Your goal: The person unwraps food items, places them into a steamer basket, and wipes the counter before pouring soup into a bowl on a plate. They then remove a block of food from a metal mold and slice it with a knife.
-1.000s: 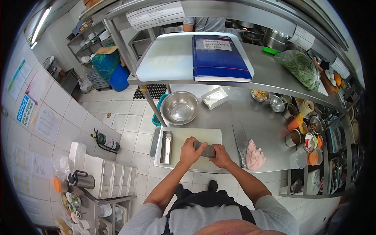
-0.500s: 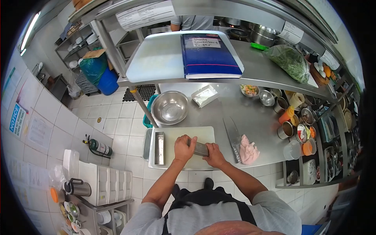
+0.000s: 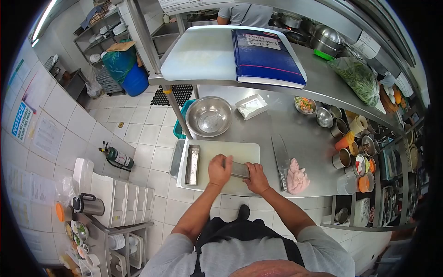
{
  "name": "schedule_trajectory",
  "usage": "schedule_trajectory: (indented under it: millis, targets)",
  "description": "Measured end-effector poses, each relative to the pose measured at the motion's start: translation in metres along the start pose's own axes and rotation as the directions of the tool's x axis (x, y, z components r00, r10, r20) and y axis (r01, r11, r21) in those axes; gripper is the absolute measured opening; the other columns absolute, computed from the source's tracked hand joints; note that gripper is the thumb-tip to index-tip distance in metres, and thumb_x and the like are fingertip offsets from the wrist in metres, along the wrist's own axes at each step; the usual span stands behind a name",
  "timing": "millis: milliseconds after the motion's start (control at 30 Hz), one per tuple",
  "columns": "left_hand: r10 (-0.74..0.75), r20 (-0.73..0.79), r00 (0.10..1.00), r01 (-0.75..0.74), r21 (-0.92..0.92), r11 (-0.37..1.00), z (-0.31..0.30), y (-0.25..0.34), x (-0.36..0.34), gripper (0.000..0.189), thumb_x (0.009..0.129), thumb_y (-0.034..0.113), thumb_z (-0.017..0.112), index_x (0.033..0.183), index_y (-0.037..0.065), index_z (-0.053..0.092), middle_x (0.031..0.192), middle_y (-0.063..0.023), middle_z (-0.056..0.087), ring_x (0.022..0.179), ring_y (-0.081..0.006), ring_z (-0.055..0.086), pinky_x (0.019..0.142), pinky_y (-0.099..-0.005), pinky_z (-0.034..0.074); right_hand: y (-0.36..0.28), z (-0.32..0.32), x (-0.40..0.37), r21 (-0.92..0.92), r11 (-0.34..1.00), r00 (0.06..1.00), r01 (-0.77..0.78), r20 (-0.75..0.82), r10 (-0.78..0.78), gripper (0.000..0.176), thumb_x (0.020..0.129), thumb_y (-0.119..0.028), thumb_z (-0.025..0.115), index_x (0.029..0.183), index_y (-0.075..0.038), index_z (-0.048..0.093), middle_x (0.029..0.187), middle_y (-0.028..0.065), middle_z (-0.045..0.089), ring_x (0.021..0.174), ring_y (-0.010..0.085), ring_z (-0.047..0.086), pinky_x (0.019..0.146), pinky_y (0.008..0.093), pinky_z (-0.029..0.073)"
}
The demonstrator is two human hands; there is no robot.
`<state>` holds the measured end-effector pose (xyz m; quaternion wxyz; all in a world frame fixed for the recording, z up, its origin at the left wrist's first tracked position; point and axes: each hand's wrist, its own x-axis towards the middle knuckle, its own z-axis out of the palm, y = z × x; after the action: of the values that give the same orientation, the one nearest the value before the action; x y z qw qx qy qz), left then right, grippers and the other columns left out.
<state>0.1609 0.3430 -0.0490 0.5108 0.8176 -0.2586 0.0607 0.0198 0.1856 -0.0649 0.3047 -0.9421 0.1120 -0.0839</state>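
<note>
Both hands are at a narrow rectangular metal tin (image 3: 240, 170) over the pale cutting board (image 3: 217, 148). My left hand (image 3: 220, 171) is closed round its left end, with the fingertips partly hidden. My right hand (image 3: 256, 177) grips the right end, thumb and fingers on either side. A second long metal tin (image 3: 192, 165), open at the top, lies along the board's left side. Right of the board are a crumpled pink cloth (image 3: 297, 177) and a long, flat, shiny item (image 3: 280, 159) whose kind I cannot make out.
Behind the board stand a steel bowl (image 3: 209, 116) and a white rectangular container (image 3: 252, 106). Pots, bottles and tubs (image 3: 347, 184) crowd the right end. An overhead shelf (image 3: 203, 84) carries a blue book (image 3: 265, 57) and bagged greens (image 3: 355, 79). Another person (image 3: 249, 15) stands beyond.
The camera view has shifted, so the counter appears slightly higher and further right. Both hands stay on the tin, which now looks flatter against the board.
</note>
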Motion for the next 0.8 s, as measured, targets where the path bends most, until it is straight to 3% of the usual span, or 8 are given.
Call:
schedule_trajectory:
  millis: [133, 300, 433, 500, 533, 600, 667, 800]
  targets:
    - [-0.026, 0.037, 0.999, 0.023, 0.08, 0.997, -0.004, -0.015, -0.002, 0.041, 0.103, 0.036, 0.065, 0.086, -0.001, 0.069, 0.08, -0.0245, 0.068, 0.077, -0.047, 0.066, 0.074, -0.0534, 0.05, 0.014, -0.001, 0.007, -0.011, 1.0, 0.994, 0.025, 0.11, -0.024, 0.081, 0.079, -0.009, 0.085, 0.149, -0.011, 0.046, 0.124, 0.0199, 0.055, 0.12, 0.0444, 0.051, 0.107, 0.05, 0.047]
    - [-0.119, -0.048, 0.992, 0.117, -0.049, 0.992, -0.019, 0.001, 0.006, 0.042, 0.104, 0.036, 0.063, 0.085, -0.001, 0.067, 0.079, -0.0254, 0.067, 0.075, -0.0481, 0.064, 0.071, -0.0563, 0.047, -0.005, -0.031, 0.015, -0.008, 0.999, 0.987, 0.05, 0.155, -0.048, 0.084, 0.081, -0.01, 0.085, 0.154, -0.014, 0.044, 0.13, 0.0191, 0.054, 0.126, 0.0425, 0.051, 0.108, 0.0496, 0.047]
    - [0.105, -0.144, 0.984, -0.125, -0.137, 0.983, -0.035, 0.035, 0.022, 0.035, 0.102, 0.029, 0.063, 0.085, -0.001, 0.065, 0.081, -0.0228, 0.065, 0.077, -0.0463, 0.062, 0.072, -0.053, 0.045, -0.029, -0.051, 0.016, -0.042, 0.993, 0.992, 0.113, -0.048, -0.115, 0.08, 0.082, -0.007, 0.083, 0.153, -0.013, 0.047, 0.126, 0.0195, 0.056, 0.125, 0.0427, 0.052, 0.109, 0.0491, 0.046]
    - [0.258, -0.083, 0.963, -0.257, 0.016, 0.966, -0.01, 0.013, 0.018, 0.037, 0.101, 0.031, 0.064, 0.081, 0.0, 0.064, 0.079, -0.0222, 0.065, 0.074, -0.0445, 0.062, 0.071, -0.0519, 0.046, 0.002, -0.007, 0.006, 0.034, 0.999, 0.998, 0.019, -0.054, -0.017, 0.08, 0.08, -0.007, 0.084, 0.152, -0.013, 0.047, 0.125, 0.0196, 0.055, 0.123, 0.0431, 0.052, 0.108, 0.0497, 0.046]
    - [0.128, 0.013, 0.992, -0.129, 0.084, 0.988, 0.009, -0.004, 0.007, 0.044, 0.103, 0.036, 0.064, 0.076, 0.001, 0.063, 0.072, -0.0218, 0.063, 0.067, -0.0442, 0.061, 0.065, -0.0522, 0.047, 0.024, 0.014, 0.007, 0.001, 1.0, 0.999, -0.002, -0.041, 0.002, 0.081, 0.08, -0.008, 0.084, 0.152, -0.013, 0.046, 0.127, 0.0198, 0.055, 0.123, 0.0433, 0.051, 0.108, 0.05, 0.046]
    - [-0.111, 0.039, 0.993, 0.113, -0.054, 0.992, 0.011, -0.021, 0.009, 0.053, 0.106, 0.042, 0.06, 0.072, 0.001, 0.062, 0.066, -0.0216, 0.061, 0.063, -0.0453, 0.06, 0.062, -0.0527, 0.047, 0.029, 0.034, -0.011, -0.003, 0.997, 0.996, -0.072, 0.056, 0.072, 0.082, 0.081, -0.009, 0.084, 0.153, -0.013, 0.045, 0.128, 0.0201, 0.054, 0.124, 0.044, 0.051, 0.109, 0.0502, 0.046]
    - [-0.036, 0.014, 0.999, 0.036, -0.001, 0.999, 0.016, -0.036, 0.01, 0.057, 0.108, 0.046, 0.054, 0.077, 0.0, 0.066, 0.068, -0.0228, 0.062, 0.066, -0.0449, 0.062, 0.066, -0.0506, 0.049, 0.021, 0.012, 0.006, 0.01, 0.993, 0.985, -0.119, 0.131, 0.117, 0.083, 0.081, -0.01, 0.084, 0.153, -0.013, 0.044, 0.129, 0.0201, 0.054, 0.126, 0.0443, 0.051, 0.109, 0.0501, 0.046]
    - [-0.085, -0.048, 0.995, 0.08, -0.1, 0.992, 0.012, -0.022, 0.019, 0.058, 0.109, 0.047, 0.053, 0.081, -0.001, 0.069, 0.07, -0.0242, 0.064, 0.066, -0.0423, 0.063, 0.068, -0.0487, 0.05, 0.018, -0.006, 0.017, 0.044, 0.996, 0.983, -0.078, 0.171, 0.069, 0.082, 0.082, -0.01, 0.084, 0.154, -0.014, 0.044, 0.129, 0.0185, 0.055, 0.128, 0.0427, 0.051, 0.11, 0.0494, 0.047]
